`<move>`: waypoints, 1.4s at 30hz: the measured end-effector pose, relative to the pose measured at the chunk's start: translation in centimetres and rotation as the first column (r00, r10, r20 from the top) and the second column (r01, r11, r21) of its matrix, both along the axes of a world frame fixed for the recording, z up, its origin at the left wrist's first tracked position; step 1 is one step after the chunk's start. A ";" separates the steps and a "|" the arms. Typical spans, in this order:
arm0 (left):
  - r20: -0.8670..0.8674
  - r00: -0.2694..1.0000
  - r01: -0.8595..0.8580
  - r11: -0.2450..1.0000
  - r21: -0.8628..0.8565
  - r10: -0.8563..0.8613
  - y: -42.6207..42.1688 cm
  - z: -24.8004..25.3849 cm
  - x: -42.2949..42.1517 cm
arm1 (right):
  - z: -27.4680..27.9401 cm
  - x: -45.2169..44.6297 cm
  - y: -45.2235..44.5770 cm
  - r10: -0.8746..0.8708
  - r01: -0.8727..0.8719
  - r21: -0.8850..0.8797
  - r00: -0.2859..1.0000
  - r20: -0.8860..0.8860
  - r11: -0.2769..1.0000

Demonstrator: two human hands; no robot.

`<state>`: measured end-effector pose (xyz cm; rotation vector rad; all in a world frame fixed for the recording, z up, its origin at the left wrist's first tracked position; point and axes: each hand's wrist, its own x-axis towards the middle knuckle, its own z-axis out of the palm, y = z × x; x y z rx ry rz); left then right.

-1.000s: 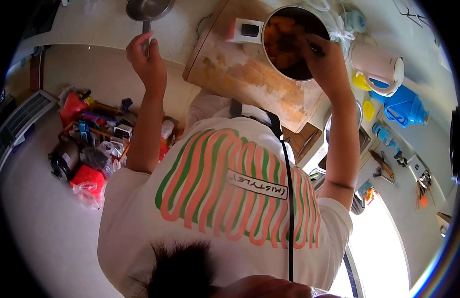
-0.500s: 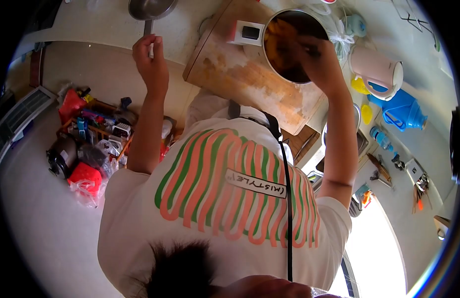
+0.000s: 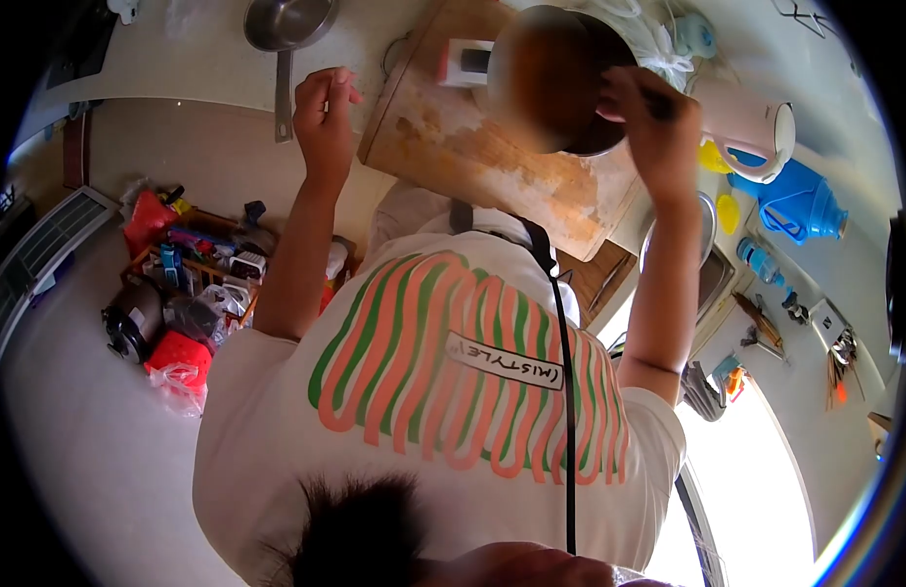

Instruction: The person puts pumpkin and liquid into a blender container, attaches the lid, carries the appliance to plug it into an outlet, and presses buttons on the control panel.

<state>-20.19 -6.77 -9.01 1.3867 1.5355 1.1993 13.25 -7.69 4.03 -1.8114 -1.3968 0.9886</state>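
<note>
A small metal saucepan (image 3: 287, 23) lies on the counter at upper left, its handle pointing toward me. Beside that handle, apart from it, hovers my left hand (image 3: 323, 112), empty, with fingers loosely curled and slightly apart. On a worn wooden board (image 3: 482, 161) stands a round pot (image 3: 601, 49) with a pale and black handle (image 3: 467, 63) on its left. My right hand (image 3: 656, 117) is over the pot's right side, fingers closed around something dark that I cannot make out. A brownish blur covers the pot's left half and hides its contents.
Right of the pot are a knotted clear plastic bag (image 3: 663, 59), a pale pink kettle (image 3: 741, 127) and a blue thermos (image 3: 805, 207). A water bottle (image 3: 761, 262) lies farther along. On the floor at left sit a crowded rack (image 3: 213, 254) and a red bag (image 3: 179, 362).
My left hand has let go of the saucepan handle and moved right. My right hand has drawn back from the pot's middle to its right side. The orange pieces seen earlier are blurred now.
</note>
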 end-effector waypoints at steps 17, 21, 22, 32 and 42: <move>0.349 0.793 0.502 0.860 0.089 -0.499 2.0 -0.1 5.3 | 2.9 -0.8 -4.2 -0.210 0.202 0.083 0.973 0.096 0.976; 0.203 0.788 0.605 0.792 -0.080 -0.581 2.5 -0.3 6.2 | 5.7 -1.4 -6.1 -0.278 0.280 0.117 0.960 -0.031 0.953; 0.113 0.777 0.630 0.762 -0.152 -0.620 3.0 -0.2 6.5 | 6.1 -1.3 -6.6 -0.253 0.254 0.122 0.967 -0.023 0.960; 0.053 0.608 0.779 0.583 -0.230 -0.792 4.7 3.6 5.9 | 3.3 3.2 -15.8 -0.439 0.524 0.290 0.843 -0.311 0.801; 0.401 0.689 0.724 0.598 -0.345 -0.603 -2.3 4.2 5.3 | -15.7 4.0 -19.9 -0.275 0.078 0.362 0.800 0.533 0.929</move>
